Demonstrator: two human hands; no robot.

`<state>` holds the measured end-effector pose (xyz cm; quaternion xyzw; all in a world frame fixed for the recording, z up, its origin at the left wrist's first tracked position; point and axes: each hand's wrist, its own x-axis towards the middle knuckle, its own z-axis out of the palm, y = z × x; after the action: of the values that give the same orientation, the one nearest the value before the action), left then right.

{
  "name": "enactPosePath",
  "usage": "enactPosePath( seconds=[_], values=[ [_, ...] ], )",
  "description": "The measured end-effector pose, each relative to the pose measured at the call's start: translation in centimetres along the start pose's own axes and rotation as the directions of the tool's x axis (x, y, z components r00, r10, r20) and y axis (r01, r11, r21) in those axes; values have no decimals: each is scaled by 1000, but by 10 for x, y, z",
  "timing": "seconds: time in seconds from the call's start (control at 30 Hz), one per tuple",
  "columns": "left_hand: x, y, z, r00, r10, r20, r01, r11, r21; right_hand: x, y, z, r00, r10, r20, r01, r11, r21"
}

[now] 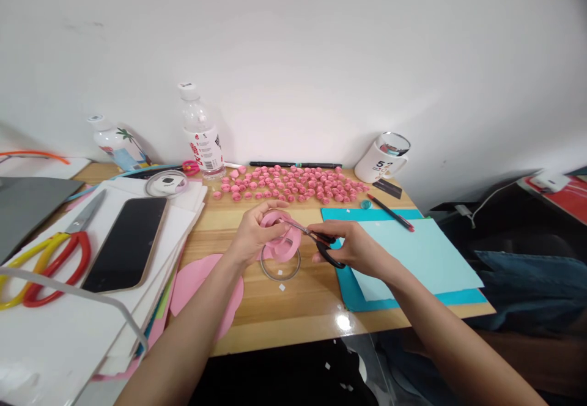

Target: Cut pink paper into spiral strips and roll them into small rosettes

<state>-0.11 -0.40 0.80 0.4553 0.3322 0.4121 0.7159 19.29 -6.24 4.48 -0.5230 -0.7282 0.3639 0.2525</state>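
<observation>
Pink paper strip in your left hand, black-handled scissors in your right hand

Your left thumb and fingers pinch the looped strip, holding it above the middle of the worktop, somewhat nearer its front edge than the wall. Your right fingers are curled around the scissor handles, and the blades point leftward to the strip; whether they are parted is too small to tell. Just below the strip, a thin ring lies flat on the wood, with small white scraps by it.

Under your left forearm, pink paper rounds reach toward the front edge. Along the back edge, a broad cluster of rolled pink paper pieces spreads in front of dark pens. A clear bottle stands to the left of that cluster, and a white mug stands at the back right corner, with a dark card just before it.

Pale blue paper lies over teal sheets along the right edge. To your left, a black phone and red-and-yellow scissors rest on stacked white paper.
</observation>
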Motion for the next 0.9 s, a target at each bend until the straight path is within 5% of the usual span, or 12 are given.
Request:
enactPosePath(
  seconds=[0.53, 0.9],
  values=[
    [0, 0, -4, 997, -10, 80, 7, 999, 39, -3, 11, 0, 993, 106, 45, -111, 984, 142],
    [-1, 3, -5, 990, -9, 138, -22, 975, 221, -6, 12, -10, 988, 103, 118, -114, 989, 95]
  ],
)
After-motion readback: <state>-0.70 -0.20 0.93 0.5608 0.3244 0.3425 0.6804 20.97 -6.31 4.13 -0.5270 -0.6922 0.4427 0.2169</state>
